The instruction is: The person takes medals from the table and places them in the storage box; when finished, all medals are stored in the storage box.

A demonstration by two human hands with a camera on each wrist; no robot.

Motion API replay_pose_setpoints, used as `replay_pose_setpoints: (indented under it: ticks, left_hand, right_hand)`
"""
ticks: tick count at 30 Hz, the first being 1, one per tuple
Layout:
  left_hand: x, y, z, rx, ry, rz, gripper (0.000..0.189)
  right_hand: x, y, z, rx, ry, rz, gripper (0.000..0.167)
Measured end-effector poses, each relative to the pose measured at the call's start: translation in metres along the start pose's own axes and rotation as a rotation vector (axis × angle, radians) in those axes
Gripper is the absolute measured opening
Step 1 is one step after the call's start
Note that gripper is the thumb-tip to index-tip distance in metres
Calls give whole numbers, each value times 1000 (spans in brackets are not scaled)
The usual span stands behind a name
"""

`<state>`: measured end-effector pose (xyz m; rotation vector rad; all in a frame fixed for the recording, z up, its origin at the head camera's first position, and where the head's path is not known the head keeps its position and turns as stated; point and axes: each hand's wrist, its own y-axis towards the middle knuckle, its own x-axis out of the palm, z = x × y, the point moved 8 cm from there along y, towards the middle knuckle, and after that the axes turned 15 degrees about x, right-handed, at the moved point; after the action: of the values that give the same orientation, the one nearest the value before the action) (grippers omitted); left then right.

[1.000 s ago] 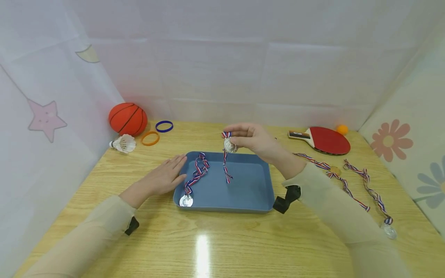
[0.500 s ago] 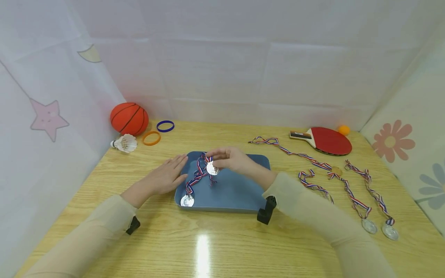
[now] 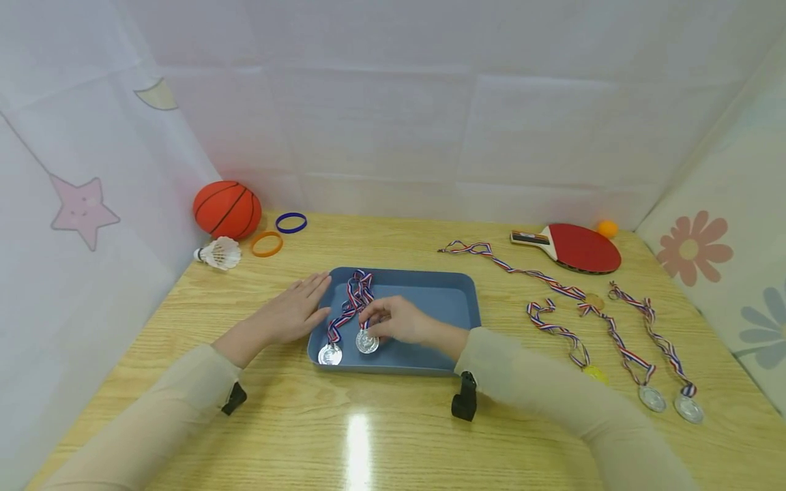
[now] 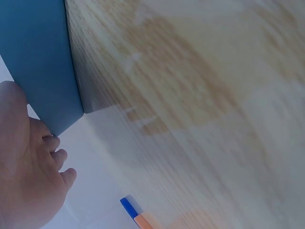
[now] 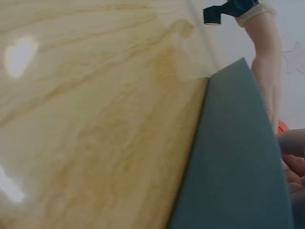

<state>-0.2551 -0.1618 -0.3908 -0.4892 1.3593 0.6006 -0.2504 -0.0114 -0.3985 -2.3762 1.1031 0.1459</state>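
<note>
A blue-grey tray [image 3: 430, 276] lies in the middle of the table. Inside it, my right hand [image 3: 399, 320] pinches a silver medal [image 3: 367, 341] at its upper edge, low over the tray floor. The striped ribbon of that medal runs up toward the tray's back left corner. Left of it, another silver medal [image 3: 330, 354] lies in the front left corner with its ribbon [image 3: 338, 329] stretched backward. My left hand [image 3: 291, 314] rests with straight fingers along the tray's left rim. In the left wrist view its fingers show beside the tray wall [image 4: 43, 62].
Right of the tray lie several ribboned medals, including a yellow one [image 3: 594, 373] and a silver one [image 3: 689, 409]. A red table tennis bat [image 3: 583, 249] and an orange ball [image 3: 606, 229] are behind them. A basketball [image 3: 227, 210], shuttlecock [image 3: 221, 253] and orange wristband [image 3: 266, 244] sit back left.
My right hand has carried the silver medal left, forward and down into the tray, beside the first one. Its ribbon, hanging before, now lies in the tray. My left hand has stayed put.
</note>
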Motion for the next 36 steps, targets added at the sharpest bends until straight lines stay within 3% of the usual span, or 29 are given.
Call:
replay_pose_setpoints:
  ticks: [9, 23, 36]
  left_hand:
    - [0, -1, 0, 12, 5, 2, 62]
    - [-1, 0, 2, 12, 9, 1, 60]
    - [-2, 0, 3, 9, 3, -5, 61]
  right_hand:
    - [26, 7, 9, -18, -65, -34, 11]
    - [32, 11, 1, -55, -332, 54, 6]
    - [34, 8, -1, -57, -365, 18, 10]
